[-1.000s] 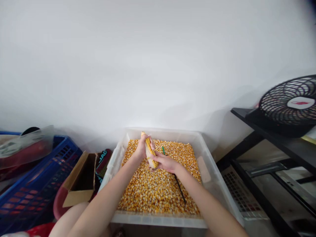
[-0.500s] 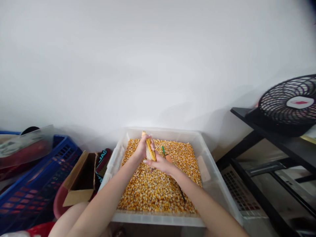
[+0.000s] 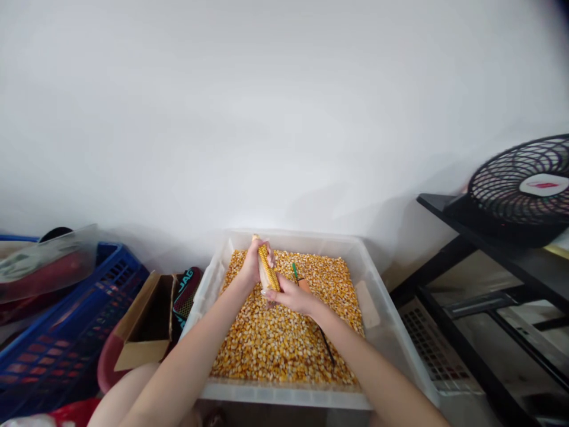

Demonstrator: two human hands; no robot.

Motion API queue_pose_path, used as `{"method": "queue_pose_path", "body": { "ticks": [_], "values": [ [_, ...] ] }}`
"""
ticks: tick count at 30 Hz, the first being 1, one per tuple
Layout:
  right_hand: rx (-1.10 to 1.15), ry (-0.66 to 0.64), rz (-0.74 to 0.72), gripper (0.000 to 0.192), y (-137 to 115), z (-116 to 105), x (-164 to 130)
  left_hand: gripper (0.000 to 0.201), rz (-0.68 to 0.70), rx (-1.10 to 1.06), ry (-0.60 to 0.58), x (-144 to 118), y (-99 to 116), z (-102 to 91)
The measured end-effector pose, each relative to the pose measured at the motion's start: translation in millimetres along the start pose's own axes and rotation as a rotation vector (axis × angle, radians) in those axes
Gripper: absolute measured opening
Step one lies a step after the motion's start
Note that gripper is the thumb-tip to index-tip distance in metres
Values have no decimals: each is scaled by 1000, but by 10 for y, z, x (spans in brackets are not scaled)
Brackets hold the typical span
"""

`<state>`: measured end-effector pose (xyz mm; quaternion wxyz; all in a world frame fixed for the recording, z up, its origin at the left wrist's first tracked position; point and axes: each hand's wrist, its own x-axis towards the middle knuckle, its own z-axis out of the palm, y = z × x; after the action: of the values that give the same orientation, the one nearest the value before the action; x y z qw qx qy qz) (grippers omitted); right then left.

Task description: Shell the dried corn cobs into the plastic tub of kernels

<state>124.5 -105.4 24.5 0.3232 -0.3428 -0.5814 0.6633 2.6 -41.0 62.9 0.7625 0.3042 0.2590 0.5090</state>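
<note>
A partly stripped corn cob [image 3: 269, 271] is held at a slant above the loose corn kernels [image 3: 275, 347]. Yellow rows remain along one side, and pale bare cob shows beside them. My left hand [image 3: 254, 264] is wrapped round its upper part. Lower down, my right hand [image 3: 288, 295] grips the other end, thumb against the kernels. Behind my right wrist lies a tool with an orange handle [image 3: 304, 285] and a green tip [image 3: 294, 270]; its kind is partly hidden. A dark thin rod or cord [image 3: 328, 347] shows below my right forearm.
The kernels fill a translucent plastic bin [image 3: 391, 332] against the white wall. To the left stand an open cardboard box [image 3: 142, 350] and a blue basket [image 3: 66, 332]. A black fan [image 3: 522, 184] sits on a black shelf [image 3: 489, 237] at right.
The cob has turned slightly in my hands, showing more of its yellow rows and a longer bare strip. Both hands stay in nearly the same place.
</note>
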Motion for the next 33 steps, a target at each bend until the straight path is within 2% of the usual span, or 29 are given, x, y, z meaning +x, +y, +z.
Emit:
{"method": "queue_pose_path", "body": {
  "ticks": [4, 6, 8, 10, 16, 21, 27, 30, 33],
  "values": [
    [-36, 71, 10, 65, 12, 6, 19, 25, -2, -2, 18, 28, -28, -25],
    [64, -7, 54, 61, -51, -59, -8, 24, -2, -2, 13, 46, -34, -48],
    [171, -149, 91, 55, -130, -133, -49, 25, -14, -8, 30, 59, -25, -63],
    [190, -220, 74, 54, -189, -175, -82, 27, -31, -28, 70, 63, -5, -69],
    [-38, -30, 24, 49, -149, -29, -69, 27, -32, -133, 108, 44, 27, -71],
    [-230, 136, 24, 53, -51, 60, -38, 24, 38, -88, 158, 69, -52, -105],
    [-181, 265, 112, 48, 72, 76, 48, 25, 29, 11, 171, 87, -132, -100],
    [-113, 263, 134, 50, 80, 73, 59, 26, 9, 53, 152, 77, -140, -63],
    [-55, 158, 133, 53, 45, 40, 33, 24, 12, 40, 140, 73, -125, -52]
  ]
}}
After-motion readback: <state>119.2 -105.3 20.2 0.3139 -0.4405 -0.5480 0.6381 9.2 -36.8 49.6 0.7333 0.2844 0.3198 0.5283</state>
